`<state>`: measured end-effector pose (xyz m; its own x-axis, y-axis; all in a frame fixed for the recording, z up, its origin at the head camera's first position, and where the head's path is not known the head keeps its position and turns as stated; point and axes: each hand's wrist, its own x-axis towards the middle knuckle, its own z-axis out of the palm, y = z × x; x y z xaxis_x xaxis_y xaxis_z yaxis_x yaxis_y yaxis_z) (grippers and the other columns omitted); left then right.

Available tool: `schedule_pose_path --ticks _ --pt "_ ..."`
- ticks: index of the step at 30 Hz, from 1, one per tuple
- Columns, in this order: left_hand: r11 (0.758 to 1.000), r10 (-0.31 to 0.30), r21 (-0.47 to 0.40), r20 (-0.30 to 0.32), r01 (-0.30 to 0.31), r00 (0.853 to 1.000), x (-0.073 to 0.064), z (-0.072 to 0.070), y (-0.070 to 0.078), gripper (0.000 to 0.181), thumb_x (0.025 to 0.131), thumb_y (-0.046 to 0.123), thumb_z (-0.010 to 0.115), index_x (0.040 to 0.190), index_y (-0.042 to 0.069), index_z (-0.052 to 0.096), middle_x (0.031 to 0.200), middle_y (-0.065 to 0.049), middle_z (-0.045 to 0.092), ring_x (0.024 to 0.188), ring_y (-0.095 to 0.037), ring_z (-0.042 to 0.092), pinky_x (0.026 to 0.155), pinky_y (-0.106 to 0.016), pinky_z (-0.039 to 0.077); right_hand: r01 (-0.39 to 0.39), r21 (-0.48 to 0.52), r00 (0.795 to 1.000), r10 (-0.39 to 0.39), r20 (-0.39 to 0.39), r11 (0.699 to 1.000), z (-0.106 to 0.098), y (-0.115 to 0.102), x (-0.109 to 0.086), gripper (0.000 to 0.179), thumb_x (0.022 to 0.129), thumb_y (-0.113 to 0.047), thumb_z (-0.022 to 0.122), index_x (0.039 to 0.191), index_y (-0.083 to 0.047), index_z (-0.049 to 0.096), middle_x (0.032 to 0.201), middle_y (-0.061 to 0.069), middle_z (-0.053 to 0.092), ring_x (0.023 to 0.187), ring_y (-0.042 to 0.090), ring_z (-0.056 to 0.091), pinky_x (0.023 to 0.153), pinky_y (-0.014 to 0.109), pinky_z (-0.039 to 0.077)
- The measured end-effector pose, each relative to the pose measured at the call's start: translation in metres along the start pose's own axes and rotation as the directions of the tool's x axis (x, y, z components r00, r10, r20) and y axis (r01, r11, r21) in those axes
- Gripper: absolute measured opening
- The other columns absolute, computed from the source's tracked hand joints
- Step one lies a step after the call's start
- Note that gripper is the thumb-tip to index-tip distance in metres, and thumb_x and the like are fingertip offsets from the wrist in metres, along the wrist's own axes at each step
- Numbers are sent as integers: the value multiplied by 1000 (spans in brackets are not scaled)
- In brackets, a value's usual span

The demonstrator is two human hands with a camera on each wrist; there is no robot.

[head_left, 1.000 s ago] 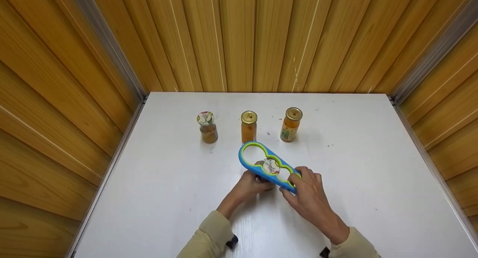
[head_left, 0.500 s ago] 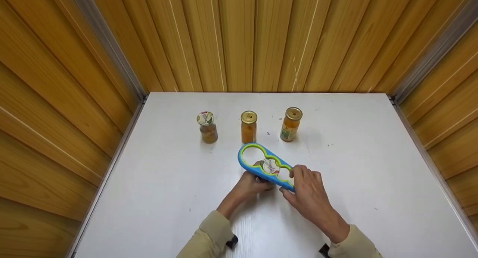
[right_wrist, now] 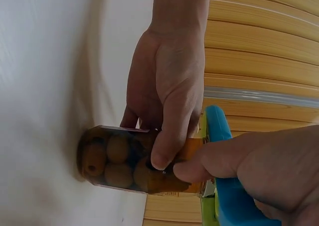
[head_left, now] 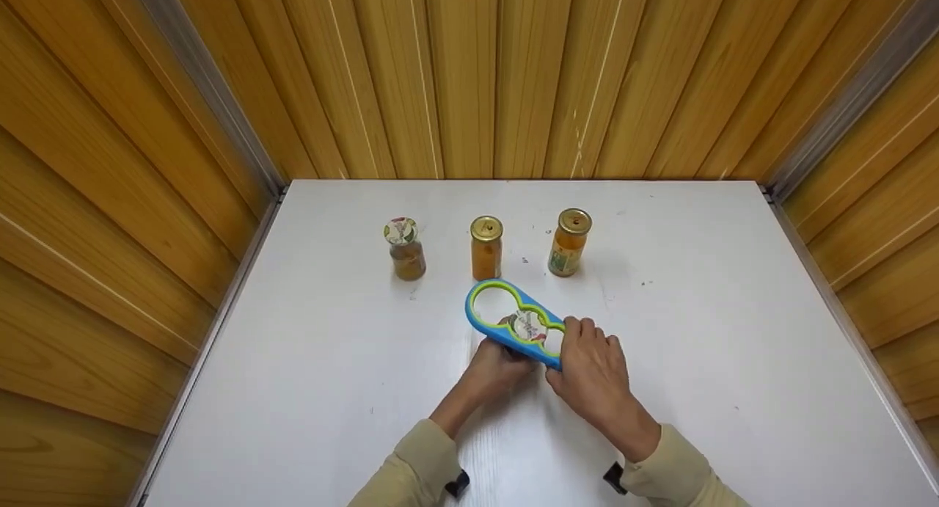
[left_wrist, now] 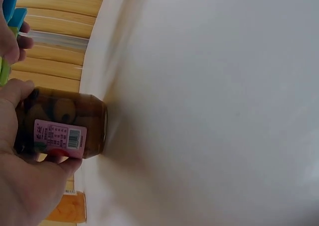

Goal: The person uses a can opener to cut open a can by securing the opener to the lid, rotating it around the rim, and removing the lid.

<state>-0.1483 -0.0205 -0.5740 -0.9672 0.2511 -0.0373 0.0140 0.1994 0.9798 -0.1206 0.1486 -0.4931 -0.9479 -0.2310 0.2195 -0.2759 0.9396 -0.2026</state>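
Now look: the right hand (head_left: 593, 367) has slid up the blue-and-green opener (head_left: 506, 337) over the last second, its knuckles covering the small end that showed beyond its fingers. It grips that end firmly, thumb underneath, close by the jar's neck. Just across from it, the left hand (head_left: 493, 366) holds the dark jar (left_wrist: 67, 114) round its body, upright; whether the base touches the table (head_left: 293, 345), I can't tell. The patterned lid (head_left: 528, 325) sits framed in the opener's middle ring, between the hands, much as before. So the leverage is changing rather than the fit, I'd judge; no sign that the lid has loosened. Beyond both hands, three more jars (head_left: 487, 259) stand lidded in a row, untouched.
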Motion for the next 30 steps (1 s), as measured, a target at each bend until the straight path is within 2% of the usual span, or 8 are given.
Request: schedule_pose_path --ticks 3,8,14,18,24,27,30 --pt "999 31 9 -46 -30 998 0 10 0 63 92 11 73 150 9 48 143 -3 60 129 -14 55 110 -34 45 -27 -17 1000 27 2 999 3 -3 1 68 70 -18 93 119 9 53 95 23 61 85 37 65 70 50 49" --pt "997 75 -5 -131 -76 989 2 22 -1 62 92 11 76 148 7 48 142 -8 60 133 -18 55 113 -35 42 -38 -34 999 37 -26 999 6 -7 0 56 70 -12 92 107 7 54 81 20 61 69 36 66 59 47 50" --pt "994 98 -29 -210 -107 973 1 30 -5 62 95 11 74 148 3 44 144 -11 57 137 -25 52 115 -38 40 -89 -44 995 90 30 995 6 -18 -4 46 78 -13 87 102 7 53 77 18 58 63 33 65 53 44 52" --pt "992 111 -43 -211 -123 971 1 27 -8 63 95 19 76 148 3 45 143 -8 59 136 -23 54 115 -37 41 -93 -51 995 94 20 994 9 -22 -6 38 80 -9 83 98 6 53 74 18 57 62 31 65 52 44 53" --pt "993 97 -44 -153 -105 983 2 21 -10 64 94 24 78 146 2 47 139 -9 62 133 -24 56 113 -37 42 -79 -15 996 78 -42 997 12 -19 -9 35 79 -3 83 96 7 54 70 18 58 60 32 66 49 44 55" --pt "996 73 -47 -133 -80 988 3 20 -9 63 94 22 77 146 2 47 140 -11 62 134 -26 56 114 -38 41 -56 1 996 55 -67 998 12 -15 -9 38 75 -1 85 97 7 55 71 20 60 60 35 67 50 45 56" --pt "996 66 -46 -124 -73 990 5 21 -8 61 93 14 75 146 0 47 140 -13 61 135 -28 55 115 -39 41 -45 -1 998 45 -51 999 11 -11 -8 45 72 -2 88 101 8 55 76 22 62 62 36 69 53 46 58"
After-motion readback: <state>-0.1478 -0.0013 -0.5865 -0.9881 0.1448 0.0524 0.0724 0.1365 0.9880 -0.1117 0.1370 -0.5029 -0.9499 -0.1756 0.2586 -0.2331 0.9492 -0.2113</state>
